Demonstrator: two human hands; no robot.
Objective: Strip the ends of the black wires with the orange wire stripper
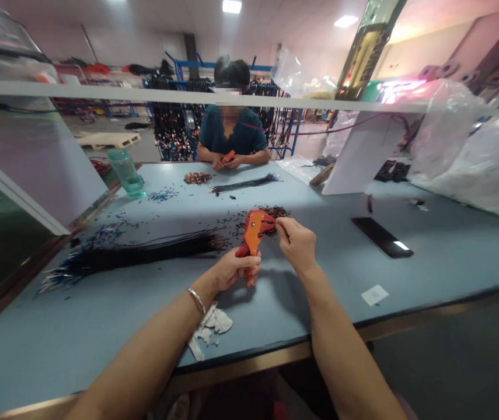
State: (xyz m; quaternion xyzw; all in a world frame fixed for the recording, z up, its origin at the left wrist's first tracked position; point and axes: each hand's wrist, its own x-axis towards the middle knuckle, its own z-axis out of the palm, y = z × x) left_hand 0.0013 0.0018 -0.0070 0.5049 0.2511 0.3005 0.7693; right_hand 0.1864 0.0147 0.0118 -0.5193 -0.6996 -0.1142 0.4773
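My left hand (237,268) is wrapped round the handles of an orange and red wire stripper (254,228), held upright above the table. At the tool's jaws, my right hand (295,240) is pinched closed; what its fingertips hold is too small to make out. Behind the jaws lies a pile of dark and copper-coloured scraps (279,213). A long bundle of black wires (139,255) stretches over the table to the left of the tool, with blue and bare ends at its far left.
Across the table a person (231,131) holds a red tool near a smaller wire bundle (247,185). A green bottle (127,175) stands at the back left. On the right lie a phone (383,237) and a white label (374,294). Torn paper (214,324) lies near the front edge.
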